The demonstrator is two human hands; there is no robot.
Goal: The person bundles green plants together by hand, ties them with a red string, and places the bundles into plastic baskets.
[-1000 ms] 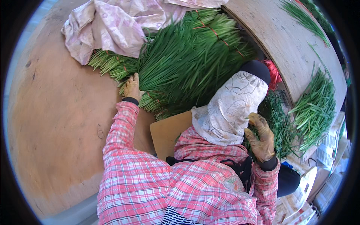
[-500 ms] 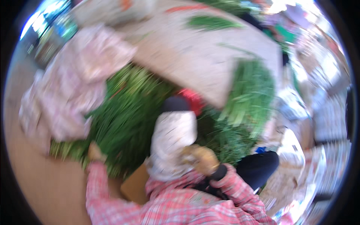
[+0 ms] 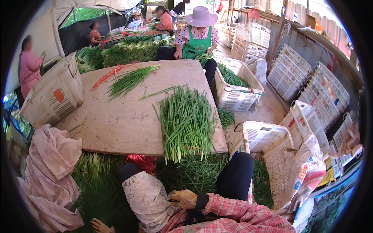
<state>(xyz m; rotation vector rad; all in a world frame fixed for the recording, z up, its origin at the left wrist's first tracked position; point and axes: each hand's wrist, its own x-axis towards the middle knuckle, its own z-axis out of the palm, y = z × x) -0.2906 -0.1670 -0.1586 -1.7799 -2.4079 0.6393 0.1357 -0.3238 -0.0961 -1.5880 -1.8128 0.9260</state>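
As the view swings up and to the right, the tied greens (image 3: 93, 169) slip down into the lower left, sitting just off the near edge of the wooden table (image 3: 128, 126), their leafy ends lost in shadow. And there's the left hand (image 3: 102, 226), right by those leaves on the table's near side, cut off at the picture's bottom: whether it grips anything, I cannot tell. So the swing leaves most of its work hidden!

Over to the right hand (image 3: 184, 199), spread wide a second ago, now curled narrow against the patterned cloth (image 3: 149, 198) around the leg, also on the table's near side. No greens show in it, though whether it pinches the cloth I cannot tell.

Further out, red ties (image 3: 142, 163) peek from under the table's near edge, with loose greens (image 3: 198, 176) beside them. Up on the table's right half lies a thick green sheaf (image 3: 186, 124); beyond its far edge, a co-worker in a green apron (image 3: 197, 42) sits, hands low over more greens.
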